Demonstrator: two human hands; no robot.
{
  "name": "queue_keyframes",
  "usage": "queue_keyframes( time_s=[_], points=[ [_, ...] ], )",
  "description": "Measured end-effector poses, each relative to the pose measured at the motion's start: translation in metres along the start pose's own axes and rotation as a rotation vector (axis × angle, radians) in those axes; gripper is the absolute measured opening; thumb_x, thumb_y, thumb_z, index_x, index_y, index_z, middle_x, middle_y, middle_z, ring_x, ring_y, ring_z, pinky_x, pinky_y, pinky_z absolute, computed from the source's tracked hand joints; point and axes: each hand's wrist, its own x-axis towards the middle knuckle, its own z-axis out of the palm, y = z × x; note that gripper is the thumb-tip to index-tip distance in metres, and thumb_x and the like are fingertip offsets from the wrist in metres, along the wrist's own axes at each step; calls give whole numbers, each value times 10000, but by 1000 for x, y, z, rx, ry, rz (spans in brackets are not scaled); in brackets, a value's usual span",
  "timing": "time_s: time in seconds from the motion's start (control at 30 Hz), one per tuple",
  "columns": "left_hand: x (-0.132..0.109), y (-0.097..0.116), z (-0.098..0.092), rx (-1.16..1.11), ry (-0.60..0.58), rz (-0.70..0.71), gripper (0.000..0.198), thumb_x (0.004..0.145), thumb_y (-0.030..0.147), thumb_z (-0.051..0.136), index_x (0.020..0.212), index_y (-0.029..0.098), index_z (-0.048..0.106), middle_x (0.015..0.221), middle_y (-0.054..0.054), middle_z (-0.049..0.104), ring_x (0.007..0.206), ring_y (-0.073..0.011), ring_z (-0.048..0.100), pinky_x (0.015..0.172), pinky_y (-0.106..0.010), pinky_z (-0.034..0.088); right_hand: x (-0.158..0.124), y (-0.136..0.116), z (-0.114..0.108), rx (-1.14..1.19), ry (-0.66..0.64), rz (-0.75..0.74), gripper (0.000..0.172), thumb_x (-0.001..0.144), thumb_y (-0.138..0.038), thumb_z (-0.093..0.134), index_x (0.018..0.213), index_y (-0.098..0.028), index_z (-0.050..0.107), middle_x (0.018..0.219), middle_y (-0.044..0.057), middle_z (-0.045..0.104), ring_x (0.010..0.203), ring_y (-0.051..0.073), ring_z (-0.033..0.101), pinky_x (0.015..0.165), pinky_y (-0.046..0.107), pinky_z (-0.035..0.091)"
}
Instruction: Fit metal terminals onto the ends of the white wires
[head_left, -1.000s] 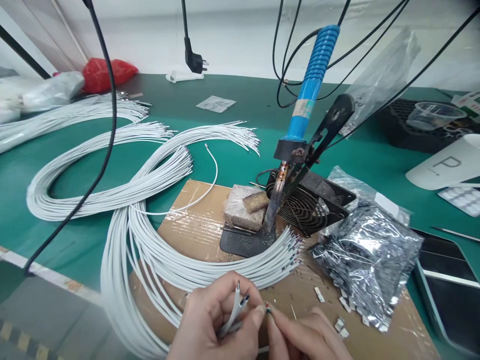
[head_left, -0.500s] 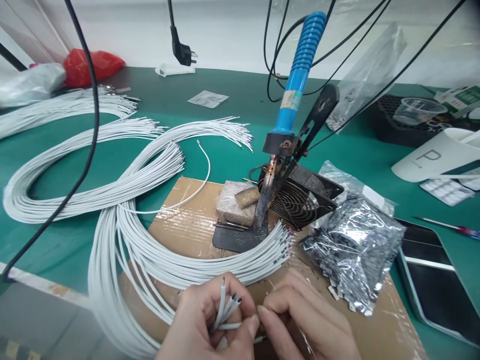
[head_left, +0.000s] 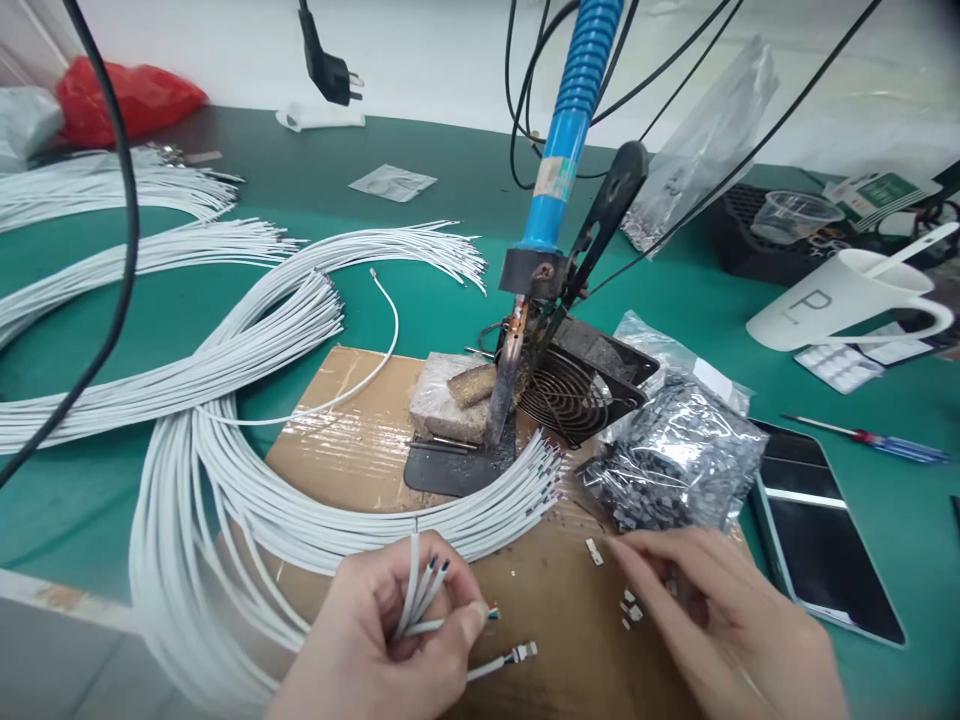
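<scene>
Several white cables [head_left: 411,590] are gripped in my left hand [head_left: 382,640], their stripped ends standing up between thumb and fingers. Bare coloured wires [head_left: 493,612] poke out past the thumb tip. Below that hand, one cable end carries a small white connector [head_left: 525,652]. My right hand [head_left: 712,610] is over the cardboard, thumb and index tips close together. A loose white connector [head_left: 594,552] is right beside those tips; whether they pinch it I cannot tell. More loose connectors [head_left: 631,606] lie just left of the thumb.
A soldering iron [head_left: 574,110] stands tilted in its holder behind a cable bundle [head_left: 360,525]. A small fan [head_left: 574,395], a silvery bag [head_left: 682,450] and a phone [head_left: 829,530] are to the right. Farther out are a screwdriver [head_left: 874,437] and a mug [head_left: 832,300].
My right hand has left the left hand and moved right, to the loose connectors. The cable end with a connector now shows below my left hand. The view has shifted slightly right.
</scene>
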Motion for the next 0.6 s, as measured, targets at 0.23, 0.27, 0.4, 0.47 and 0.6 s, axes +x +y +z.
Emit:
queue_keyframes(
  time_s=[0.23,0.27,0.4,0.47,0.6],
  points=[
    [1,3,6,-114,53,13,187,676,329,693,619,194,576,469,110,378,470,-69,212,470,-233,136,-5,4,13,-190,-75,-289,251,1062,-298,460,1058,-187,685,881,37,727,786,217,693,785,339,519],
    [1,3,6,-121,51,14,188,676,324,698,621,194,574,471,108,385,469,-69,225,471,-231,147,-4,3,13,-206,-80,-311,276,1067,-280,426,1071,-184,684,884,41,734,782,220,706,795,347,530],
    [2,3,3,-87,44,2,187,683,316,707,640,194,572,474,104,386,470,-76,268,480,-228,184,-5,5,14,-237,-41,-247,207,1043,-306,466,992,-204,639,757,27,711,623,193,725,585,300,569],
    [2,4,2,-69,28,5,188,691,325,697,642,197,568,478,101,379,473,-80,270,482,-232,193,-7,4,17,-175,-22,-152,152,1007,-337,528,952,-230,621,657,-15,687,490,156,694,440,239,546],
    [2,5,2,-57,1,12,189,691,338,671,632,209,545,492,97,364,480,-82,241,481,-243,175,-9,-13,20,202,42,233,200,923,-445,665,921,-247,690,655,-19,727,489,141,723,458,143,587]
  ],
)
